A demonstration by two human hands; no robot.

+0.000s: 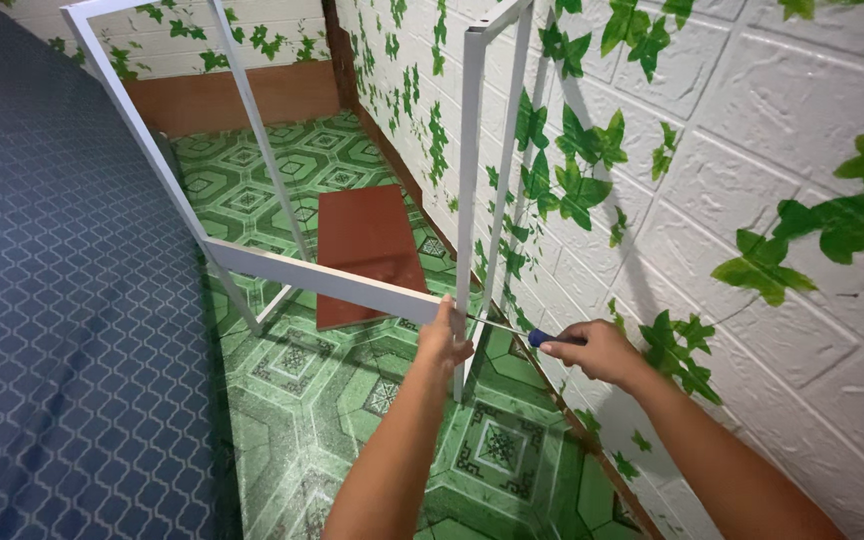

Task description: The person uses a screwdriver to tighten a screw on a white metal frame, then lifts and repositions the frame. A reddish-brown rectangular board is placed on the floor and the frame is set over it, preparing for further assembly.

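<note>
Screwdriver: one slim metal-shafted screwdriver with a blue handle (530,333) is held low beside the wall; its long axis lies near horizontal, tip pointed left at the frame joint.
Right hand: the right hand (597,350) is closed around the handle.
Left hand: the left hand (444,342) is wrapped around the joint.
Frame: one white metal bar frame (327,282); crossbar slanted, post upright.
Panel: one reddish-brown flat board (367,240) lies on the green patterned floor (497,450).
</note>
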